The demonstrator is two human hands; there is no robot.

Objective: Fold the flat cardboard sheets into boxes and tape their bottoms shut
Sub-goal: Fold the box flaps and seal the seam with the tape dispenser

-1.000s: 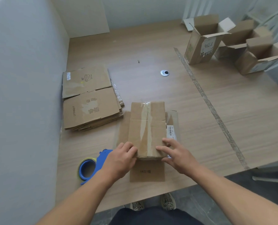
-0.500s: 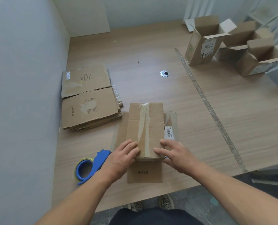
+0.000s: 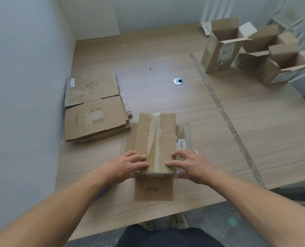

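Observation:
A small cardboard box [image 3: 155,132] stands bottom-up on the table in front of me. Its bottom flaps are closed and a strip of clear tape runs along the seam. Its other flaps splay flat on the table, one printed "1KG1". My left hand [image 3: 128,164] rests with its fingers on the near left part of the taped face. My right hand [image 3: 189,164] presses spread fingers on the near right part. A stack of flat cardboard sheets [image 3: 94,120] lies to the left by the wall.
Several folded open boxes [image 3: 217,56] stand at the far right. A long tape strip [image 3: 225,113] runs across the table [image 3: 255,139], beside a metal grommet [image 3: 178,81]. A sliver of the blue tape dispenser [image 3: 101,194] shows under my left forearm.
Both hands have stayed on the near end of the box, shifting slightly. My left forearm now covers most of the blue tape dispenser.

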